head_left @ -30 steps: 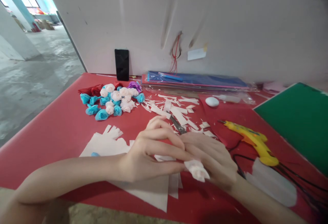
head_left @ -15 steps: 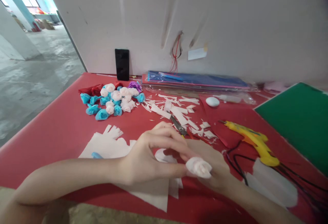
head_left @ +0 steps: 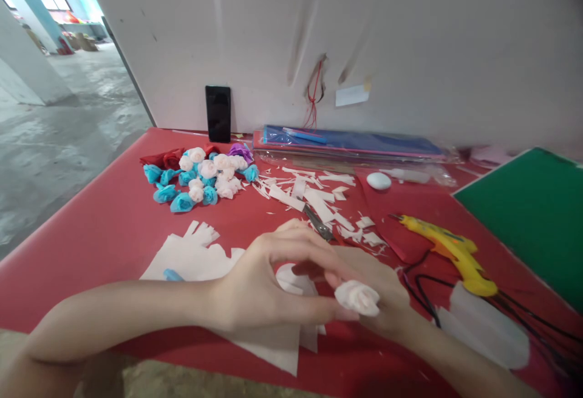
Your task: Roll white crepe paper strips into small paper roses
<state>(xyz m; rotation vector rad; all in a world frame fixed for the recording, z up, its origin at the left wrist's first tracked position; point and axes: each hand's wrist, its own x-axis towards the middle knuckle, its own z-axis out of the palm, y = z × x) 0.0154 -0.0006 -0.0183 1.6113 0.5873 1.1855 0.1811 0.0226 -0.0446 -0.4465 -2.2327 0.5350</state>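
Both of my hands meet over the near middle of the red table (head_left: 91, 228). My left hand (head_left: 268, 282) pinches a small white paper rose (head_left: 357, 298) between thumb and fingers. Beneath and behind the rose, my right hand (head_left: 378, 291) also grips it, fingers curled. A loose white paper strip (head_left: 291, 276) curls under my left palm. White paper sheets (head_left: 191, 258) lie under my left wrist, with a blue pen tip (head_left: 170, 275) showing.
A pile of blue, white, red and purple paper roses (head_left: 200, 179) lies at the back left. Paper scraps (head_left: 314, 194) and scissors (head_left: 319, 225) lie in the middle. A yellow glue gun (head_left: 449, 252) with black cord, green board (head_left: 532, 216), black phone (head_left: 218, 113), packaged paper (head_left: 350, 143).
The white rose has been turned between my fingers and shifted slightly right. My left fingers have lifted, exposing the curled paper strip beneath.
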